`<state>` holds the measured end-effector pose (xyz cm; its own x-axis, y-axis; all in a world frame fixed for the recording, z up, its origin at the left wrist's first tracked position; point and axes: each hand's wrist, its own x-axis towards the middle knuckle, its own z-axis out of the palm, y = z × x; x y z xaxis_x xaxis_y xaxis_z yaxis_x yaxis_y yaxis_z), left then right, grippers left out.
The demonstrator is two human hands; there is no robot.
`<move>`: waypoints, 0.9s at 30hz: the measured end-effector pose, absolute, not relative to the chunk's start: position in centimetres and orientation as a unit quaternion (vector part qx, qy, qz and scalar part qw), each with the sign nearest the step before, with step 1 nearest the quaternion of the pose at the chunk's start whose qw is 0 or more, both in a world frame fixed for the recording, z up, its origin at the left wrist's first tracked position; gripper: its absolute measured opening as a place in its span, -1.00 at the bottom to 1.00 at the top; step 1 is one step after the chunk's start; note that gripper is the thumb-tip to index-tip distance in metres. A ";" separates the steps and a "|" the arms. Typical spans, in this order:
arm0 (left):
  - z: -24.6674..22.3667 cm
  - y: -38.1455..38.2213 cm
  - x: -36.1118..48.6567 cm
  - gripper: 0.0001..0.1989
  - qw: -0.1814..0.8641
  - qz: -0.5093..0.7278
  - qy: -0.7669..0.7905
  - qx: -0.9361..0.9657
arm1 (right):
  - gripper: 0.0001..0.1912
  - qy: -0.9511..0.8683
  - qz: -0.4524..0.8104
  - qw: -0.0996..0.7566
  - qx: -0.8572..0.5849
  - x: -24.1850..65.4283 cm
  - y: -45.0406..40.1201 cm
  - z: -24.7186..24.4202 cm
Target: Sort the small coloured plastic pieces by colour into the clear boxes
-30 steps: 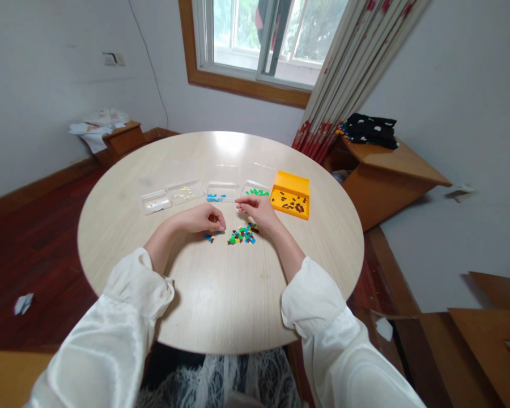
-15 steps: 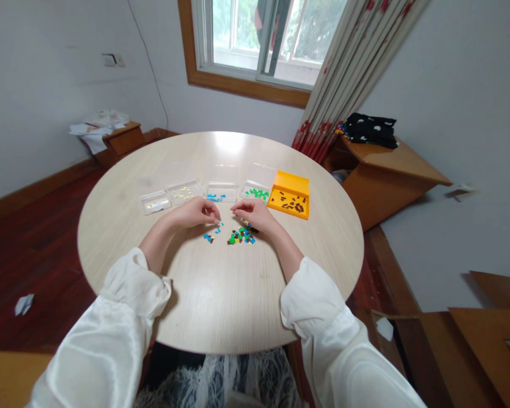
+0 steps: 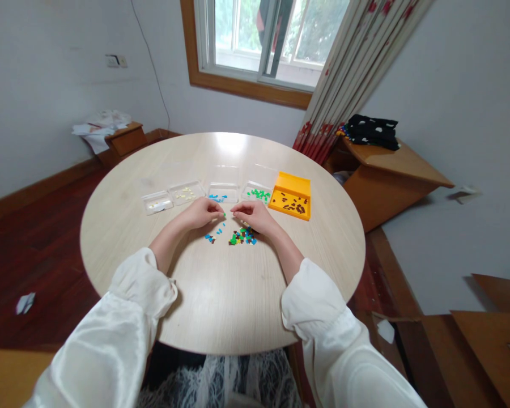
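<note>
My left hand (image 3: 204, 213) is pinched, with a small green brick (image 3: 224, 215) at its fingertips. Just to its right, my right hand (image 3: 254, 215) is closed in a pinch over the table; anything in its fingers is too small to make out. Below my right hand lies a mixed pile of small toy bricks (image 3: 240, 237) in green, brown, blue, yellow and white. A few loose blue and brown bricks (image 3: 209, 238) are scattered under my left hand. Behind the hands, a clear box (image 3: 223, 187) contains blue bricks, and another clear box (image 3: 245, 186) contains green ones.
An open yellow box (image 3: 291, 213) with brown bricks stands to the right. Two more clear boxes, one (image 3: 158, 211) at far left and one (image 3: 187, 202) beside it, hold pale bricks. Everything rests on a round wooden table (image 3: 221, 300). A curtain (image 3: 344, 68) hangs behind.
My left hand has shifted slightly right, toward my right hand, and a green brick now shows at its fingertips. My right hand has barely moved. The view has shifted a little.
</note>
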<state>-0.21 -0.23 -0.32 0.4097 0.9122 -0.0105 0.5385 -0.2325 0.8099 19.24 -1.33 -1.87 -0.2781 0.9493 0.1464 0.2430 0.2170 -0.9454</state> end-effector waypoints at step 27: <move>0.0 -0.9 1.5 -0.68 0.408 0.346 0.510 0.674 | -0.86 -0.539 0.365 0.570 -0.501 20.4 0.2 -1.8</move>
<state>1.52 -0.88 0.02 0.2407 0.9693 0.0504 0.4035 -0.1472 0.9030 20.40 0.22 -1.85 0.1529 0.9564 0.2487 0.1246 0.2310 -0.9649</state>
